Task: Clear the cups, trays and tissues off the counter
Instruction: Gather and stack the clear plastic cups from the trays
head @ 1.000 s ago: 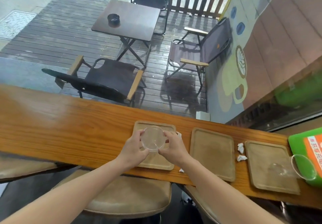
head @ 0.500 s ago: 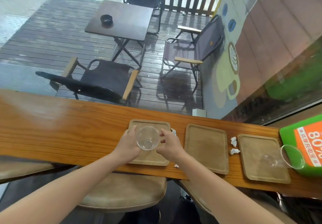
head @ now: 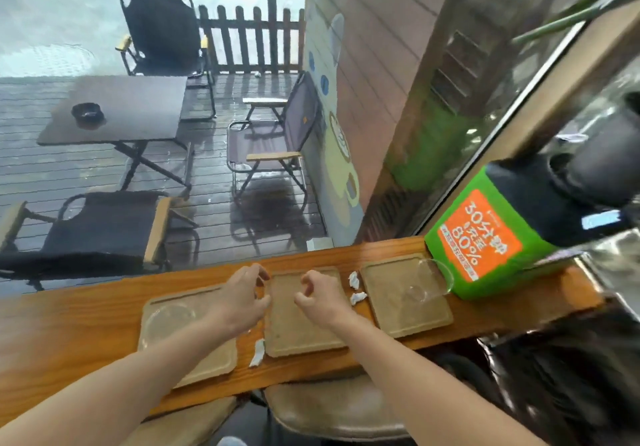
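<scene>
Head camera, looking down on a wooden window counter (head: 86, 324): a person reaches both bare arms over a row of trays, with the clearing judged to be at an early stage. Nothing visible has left the counter yet.

The left hand (head: 242, 293) hovers at the near-left edge of the middle tray (head: 298, 331), fingers loosely curled and holding nothing. The right hand (head: 318, 289) hangs over the same tray's far half, also loosely curled and empty. Whether either hand touches the tray cannot be told.

By count there are three wooden trays side by side, two clear cups and three crumpled tissues. One clear cup (head: 169, 317) sits on the left tray (head: 221, 362). The tipped cup (head: 431, 281) lies on its side at the far right corner of the right tray (head: 398, 314), its mouth against a green promotional box (head: 485, 244). The middle tray carries nothing.

Two tissues, a farther tissue (head: 353, 279) and a nearer tissue (head: 357, 297), lie on the counter between the middle and right trays. A third tissue (head: 257, 357) lies in the gap between the left and middle trays, near the counter's front edge.

All three trays, both cups and all three tissues remain to be removed. The hands' position suggests the middle tray is the next item to be taken.
</scene>
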`<state>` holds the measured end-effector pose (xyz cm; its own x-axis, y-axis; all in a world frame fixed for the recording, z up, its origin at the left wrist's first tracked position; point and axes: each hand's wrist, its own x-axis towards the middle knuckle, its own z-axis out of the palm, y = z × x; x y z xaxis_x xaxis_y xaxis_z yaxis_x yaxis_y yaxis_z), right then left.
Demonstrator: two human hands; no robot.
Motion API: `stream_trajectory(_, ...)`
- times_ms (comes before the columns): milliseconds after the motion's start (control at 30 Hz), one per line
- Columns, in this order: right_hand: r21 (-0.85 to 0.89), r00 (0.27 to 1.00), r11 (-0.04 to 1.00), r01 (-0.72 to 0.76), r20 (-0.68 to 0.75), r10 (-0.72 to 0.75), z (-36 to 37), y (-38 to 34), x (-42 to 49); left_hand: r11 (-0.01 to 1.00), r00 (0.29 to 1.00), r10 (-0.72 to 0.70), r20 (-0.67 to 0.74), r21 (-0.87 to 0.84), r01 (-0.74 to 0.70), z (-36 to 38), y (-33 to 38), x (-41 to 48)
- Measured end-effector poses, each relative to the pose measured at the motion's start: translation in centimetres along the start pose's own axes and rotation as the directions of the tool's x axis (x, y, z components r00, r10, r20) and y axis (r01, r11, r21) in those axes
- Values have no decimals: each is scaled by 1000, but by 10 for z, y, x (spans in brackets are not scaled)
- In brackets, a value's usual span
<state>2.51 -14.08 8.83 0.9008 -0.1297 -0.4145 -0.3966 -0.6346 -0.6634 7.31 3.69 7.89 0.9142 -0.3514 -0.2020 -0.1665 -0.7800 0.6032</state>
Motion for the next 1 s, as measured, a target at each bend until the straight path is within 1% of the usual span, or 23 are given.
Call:
stream_trajectory(67, -5, 996, 997, -81, -27, 81, -24, 33, -9, 999, 998, 44, 53, 2, -44, 29, 35, 12)
stream_trajectory(200, 55, 972, 973, -223, -68, 227, -64, 98, -28, 997, 980, 80, 182, -22, -77, 86, 94, 23)
stream_trajectory(433, 152, 925, 922, -355, -83, 370, -111, 182, -53, 989, 933, 149, 329, -48, -142, 160, 158, 40)
stream_trajectory(600, 218, 900, 891, -398, -96, 426, -129, 220, -51, 996, 923, 94, 373, -37, -86, 196, 179, 58)
stream_trajectory(767, 300, 883, 865, -401, -123, 452, -142, 240, -40, 999, 920, 43, 391, -24, -37, 219, 181, 79)
stream_trajectory(1000, 328, 884, 846, -421, -60, 463, -148, 265, -16, 997, 922, -21, 387, -61, 48, 241, 178, 104)
